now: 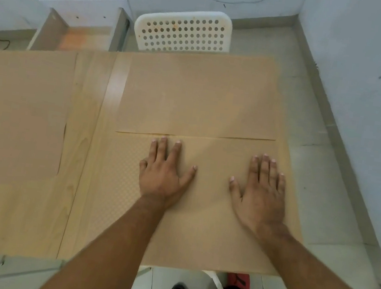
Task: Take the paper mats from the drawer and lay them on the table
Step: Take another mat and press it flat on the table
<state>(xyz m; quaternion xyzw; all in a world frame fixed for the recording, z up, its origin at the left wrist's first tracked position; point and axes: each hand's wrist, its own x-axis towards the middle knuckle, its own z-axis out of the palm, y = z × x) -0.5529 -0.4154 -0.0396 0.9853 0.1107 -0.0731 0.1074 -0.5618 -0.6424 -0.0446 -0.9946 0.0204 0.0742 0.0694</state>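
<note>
At the far left, one paper mat (21, 109) is lying flat on the table (82, 155), and behind it the drawer (85, 37) is standing open against the wall, its floor looking bare as far as can be seen. A strip of pale wood grain is showing between that sheet and the two on the right. Of those, the far mat (200, 97) is lying squarely in front of a white perforated chair (184, 33), and the near mat (205, 230) is lying just beside it, their long edges meeting or slightly overlapping along one seam. The left hand (164, 177) is pressing down on the near mat with its fingers spread and mostly straight, gripping nothing, fingertips reaching almost to the seam. The right hand (262, 196) is resting on the same sheet further right, palm down and fingers extended, also holding nothing. The sheets are looking thin, light and limp, so they are likely to slide readily on the smooth wood and to crease or tear if pinched hard. Flat palms are probably suiting the smoothing and nudging best, and for lifting, a gentle hold at two corners or along one edge is seeming safest.
</note>
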